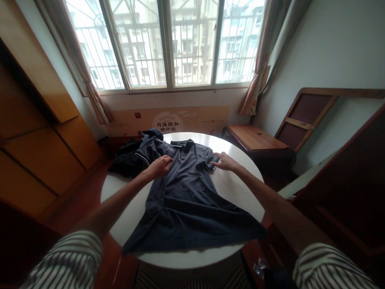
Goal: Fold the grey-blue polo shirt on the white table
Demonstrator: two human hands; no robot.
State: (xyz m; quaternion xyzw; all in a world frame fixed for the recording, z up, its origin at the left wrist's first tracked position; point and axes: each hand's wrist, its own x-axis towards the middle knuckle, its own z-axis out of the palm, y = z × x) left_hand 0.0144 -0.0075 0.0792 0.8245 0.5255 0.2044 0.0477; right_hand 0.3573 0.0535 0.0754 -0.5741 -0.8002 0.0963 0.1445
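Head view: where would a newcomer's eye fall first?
Likely the dark polo shirt spread on the round white table, mid-view, left hand at its chest, right hand at a sleeve. Then the bright barred window across the top, and the dark clothes heaped at the table's far left.

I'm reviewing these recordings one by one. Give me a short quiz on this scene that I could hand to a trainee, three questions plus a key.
1. Multiple choice: what does the gray shirt lie on?
A) a bed
B) a round white table
C) the floor

2. True or false: the shirt's collar end points toward the window.

3. Short answer: which hand is nearer the dark clothes?

Key:
1. B.
2. True; the hem spreads on the person's side.
3. The left hand; the right hand is at a sleeve on the shirt's other side.
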